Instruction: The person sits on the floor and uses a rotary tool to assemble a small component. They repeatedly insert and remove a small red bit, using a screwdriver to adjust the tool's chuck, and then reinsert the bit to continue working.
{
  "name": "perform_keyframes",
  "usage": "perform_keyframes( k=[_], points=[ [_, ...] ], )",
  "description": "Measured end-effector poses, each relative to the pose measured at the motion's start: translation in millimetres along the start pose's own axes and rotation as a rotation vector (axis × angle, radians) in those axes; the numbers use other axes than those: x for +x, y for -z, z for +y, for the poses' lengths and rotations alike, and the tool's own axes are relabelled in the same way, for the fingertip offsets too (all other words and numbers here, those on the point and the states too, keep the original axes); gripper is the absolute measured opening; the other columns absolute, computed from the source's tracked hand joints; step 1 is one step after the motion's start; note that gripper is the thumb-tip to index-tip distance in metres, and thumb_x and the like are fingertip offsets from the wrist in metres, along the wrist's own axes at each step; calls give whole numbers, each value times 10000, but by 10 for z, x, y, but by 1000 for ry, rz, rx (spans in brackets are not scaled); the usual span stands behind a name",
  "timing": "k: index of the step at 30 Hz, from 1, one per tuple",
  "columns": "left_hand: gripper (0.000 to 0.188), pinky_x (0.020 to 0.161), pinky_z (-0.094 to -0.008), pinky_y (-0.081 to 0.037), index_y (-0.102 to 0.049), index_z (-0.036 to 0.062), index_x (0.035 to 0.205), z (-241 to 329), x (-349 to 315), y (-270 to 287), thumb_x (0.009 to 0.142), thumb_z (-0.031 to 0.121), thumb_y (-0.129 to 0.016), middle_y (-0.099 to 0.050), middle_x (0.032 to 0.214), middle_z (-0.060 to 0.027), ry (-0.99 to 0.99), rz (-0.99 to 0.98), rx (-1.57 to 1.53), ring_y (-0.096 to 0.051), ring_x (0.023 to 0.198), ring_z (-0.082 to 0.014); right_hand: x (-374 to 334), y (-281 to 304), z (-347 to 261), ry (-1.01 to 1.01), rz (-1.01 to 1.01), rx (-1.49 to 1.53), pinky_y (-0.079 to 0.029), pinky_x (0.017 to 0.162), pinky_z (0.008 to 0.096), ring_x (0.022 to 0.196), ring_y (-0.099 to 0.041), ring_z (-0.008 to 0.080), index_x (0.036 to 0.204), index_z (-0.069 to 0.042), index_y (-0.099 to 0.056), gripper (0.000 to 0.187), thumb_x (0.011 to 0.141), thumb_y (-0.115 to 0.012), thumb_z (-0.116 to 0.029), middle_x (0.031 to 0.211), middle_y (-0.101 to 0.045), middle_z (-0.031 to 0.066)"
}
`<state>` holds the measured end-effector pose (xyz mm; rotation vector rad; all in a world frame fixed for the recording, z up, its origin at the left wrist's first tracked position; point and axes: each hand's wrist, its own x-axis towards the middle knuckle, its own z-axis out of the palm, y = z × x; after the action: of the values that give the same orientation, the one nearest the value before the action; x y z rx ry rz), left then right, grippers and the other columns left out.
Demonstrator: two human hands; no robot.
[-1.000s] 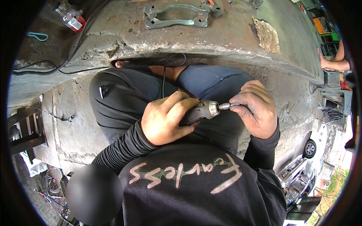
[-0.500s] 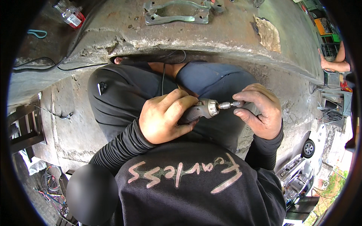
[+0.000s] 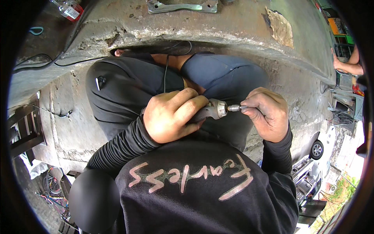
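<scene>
Blue loop (image 3: 36, 31), one, upper left, its remainder hard to make out; tangled cables (image 3: 52, 182), lower left, strands too small to count; clear bottle with red contents (image 3: 71, 12), one, upper left, top cut off by the dark rim. Hands, two: the left hand (image 3: 175, 113), mid-frame, curled closed around a grey hand tool (image 3: 213, 110), one, whose rear body the palm hides. Metal bracket (image 3: 180, 8), one, top centre, upper part cut off, on the concrete ledge (image 3: 156, 35). Metal shaft (image 3: 234, 108), one, right of centre, projecting from the tool's nose; the right hand (image 3: 268, 114), thumb and forefinger pinched together at its outer end, tip covered. Torn brown scrap (image 3: 280, 29), one, upper right. Wheel (image 3: 317, 149), one visible, lower right.
</scene>
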<state>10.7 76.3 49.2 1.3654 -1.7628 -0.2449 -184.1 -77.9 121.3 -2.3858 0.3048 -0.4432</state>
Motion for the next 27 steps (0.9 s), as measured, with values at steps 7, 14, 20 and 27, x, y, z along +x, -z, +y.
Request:
perform_keyframes(
  k=[7,14,20,27],
  points=[
    [610,550,-334,-531,-502,45,1073,9,19,0,563,105,-833,-601,917,-127,11,-24,-4,-643,689,-270,-48,18,22,-2,6,-4,-446,553,344,593,-583,281,770,0,-593,130,781,-690,-86,669,-593,114],
    [621,553,-337,-533,-504,46,1081,-6,22,2,556,102,-831,-601,920,-128,10,-30,-27,-643,698,-274,-64,8,-9,13,72,-46,-447,538,329,578,-585,259,788,6,-607,110,802,-680,-76,666,-602,112],
    [635,555,-338,-531,-503,42,1084,-26,8,-18,544,101,-831,-601,921,-133,19,-26,-15,-639,706,-280,-69,-61,4,-36,68,-8,-447,527,319,574,-582,256,794,18,-607,93,800,-674,-46,677,-602,116],
    [626,615,-336,-543,-555,72,1107,-28,11,-35,528,125,-788,-596,966,-100,57,-13,-25,-647,728,-258,-92,-51,13,-32,115,-16,-449,534,322,580,-584,256,797,23,-606,95,807,-672,-45,689,-604,123]
  ],
)
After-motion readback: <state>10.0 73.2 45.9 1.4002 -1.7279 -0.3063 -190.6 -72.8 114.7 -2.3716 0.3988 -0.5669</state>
